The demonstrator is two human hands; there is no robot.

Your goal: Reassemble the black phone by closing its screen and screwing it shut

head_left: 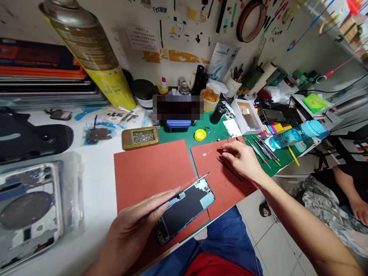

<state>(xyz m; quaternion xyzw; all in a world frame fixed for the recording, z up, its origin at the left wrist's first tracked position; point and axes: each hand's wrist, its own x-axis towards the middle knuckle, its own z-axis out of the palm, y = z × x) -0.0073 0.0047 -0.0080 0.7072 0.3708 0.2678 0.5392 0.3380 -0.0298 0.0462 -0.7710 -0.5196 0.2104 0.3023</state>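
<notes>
My left hand [138, 218] grips an opened phone screen assembly [186, 207] by its upper long edge and holds it tilted above a red mat [149, 168]. The side facing me is mostly black, with a light blue border and bare small parts at the far end. A thin strip [204, 176] juts past its upper edge. Over the right-hand red mat [207, 153] is my right hand [238, 157], its thumb and forefinger apart and nothing visible between them. Beneath it lies a thin black pointed tool [229, 169]. Small white bits [204, 154] lie nearby.
Behind the mats stand a tin of screws [140, 138], a yellow cap [200, 134] and a blue holder [178, 125]. Several hand tools [263, 149] and a blue water bottle [296, 135] are at right. A phone housing [28, 214] lies left. Another person [342, 191] sits at right.
</notes>
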